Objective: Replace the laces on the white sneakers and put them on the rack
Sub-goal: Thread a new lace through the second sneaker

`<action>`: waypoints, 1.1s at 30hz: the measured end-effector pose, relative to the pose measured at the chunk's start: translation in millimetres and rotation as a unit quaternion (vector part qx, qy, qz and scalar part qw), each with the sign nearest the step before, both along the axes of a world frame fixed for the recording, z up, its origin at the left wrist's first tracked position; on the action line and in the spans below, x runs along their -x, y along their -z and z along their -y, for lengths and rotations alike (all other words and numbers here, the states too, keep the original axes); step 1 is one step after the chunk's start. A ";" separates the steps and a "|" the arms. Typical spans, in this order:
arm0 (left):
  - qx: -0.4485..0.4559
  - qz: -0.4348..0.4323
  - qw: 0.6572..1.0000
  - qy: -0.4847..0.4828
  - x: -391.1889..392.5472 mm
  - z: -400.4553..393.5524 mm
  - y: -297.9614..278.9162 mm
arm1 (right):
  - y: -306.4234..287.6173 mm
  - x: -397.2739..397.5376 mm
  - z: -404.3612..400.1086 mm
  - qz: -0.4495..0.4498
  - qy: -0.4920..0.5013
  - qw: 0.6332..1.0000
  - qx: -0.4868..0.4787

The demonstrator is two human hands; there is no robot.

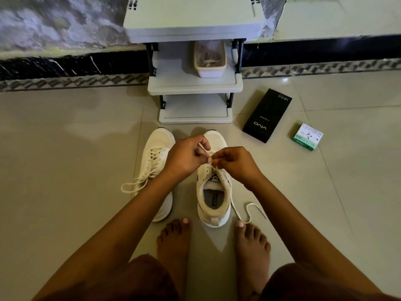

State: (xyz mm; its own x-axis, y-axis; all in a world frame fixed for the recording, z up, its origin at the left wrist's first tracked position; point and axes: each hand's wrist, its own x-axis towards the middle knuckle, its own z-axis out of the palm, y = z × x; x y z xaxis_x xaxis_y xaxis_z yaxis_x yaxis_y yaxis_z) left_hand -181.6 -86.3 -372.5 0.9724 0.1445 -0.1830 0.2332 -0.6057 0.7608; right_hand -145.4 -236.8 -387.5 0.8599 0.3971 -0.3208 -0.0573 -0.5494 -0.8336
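Note:
Two white sneakers stand side by side on the floor in front of a grey shoe rack [195, 85]. The left sneaker [156, 153] is laced, its lace ends trailing off to the left. Over the tongue of the right sneaker [213, 200] my left hand [184, 157] and my right hand [234, 164] meet, both pinching its white lace [247, 213]. One end of that lace runs down the shoe's right side and loops on the tiles by my right foot.
A pale tub [210, 59] holding laces sits on the rack's middle shelf. A black phone box [267, 116] and a small green-and-white box [307, 136] lie on the tiles to the right. My bare feet are planted just behind the sneakers.

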 end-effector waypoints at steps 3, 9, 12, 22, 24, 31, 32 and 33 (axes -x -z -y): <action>-0.012 -0.029 0.999 -0.006 6.4 -2.1 10.1 | 11.3 2.3 1.2 0.025 0.016 0.999 0.043; 0.009 -0.115 0.993 0.025 21.7 0.4 34.9 | 30.4 12.4 -3.1 0.080 0.015 0.989 0.120; 0.133 -0.127 0.982 -0.048 23.8 -6.3 37.9 | 34.0 14.8 -7.5 0.101 -0.003 0.985 0.140; 0.211 -0.155 0.958 -0.121 21.5 -10.9 48.4 | 27.5 12.7 -12.9 0.147 -0.064 0.967 0.196; 0.249 -0.166 0.943 -0.145 22.1 -10.5 49.9 | 26.9 12.4 -15.3 0.148 -0.074 0.965 0.206; 0.277 -0.174 0.933 -0.153 21.6 -11.0 53.0 | 30.5 16.1 -18.9 0.149 -0.061 0.962 0.220; 0.275 -0.178 0.934 -0.145 22.0 -11.9 52.8 | 31.1 17.0 -19.1 0.149 -0.059 0.962 0.220; 0.276 -0.183 0.934 -0.132 22.2 -13.6 52.3 | 31.8 18.2 -19.5 0.152 -0.059 0.961 0.223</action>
State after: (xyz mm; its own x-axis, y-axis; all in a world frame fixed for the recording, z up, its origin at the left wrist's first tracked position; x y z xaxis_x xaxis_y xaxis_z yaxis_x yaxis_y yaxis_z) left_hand -203.8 -72.7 -424.8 0.7735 0.1558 -0.6143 0.6253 -0.0298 0.7798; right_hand -163.6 -217.2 -419.3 0.8983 0.3790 -0.2221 0.2368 -0.8437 -0.4818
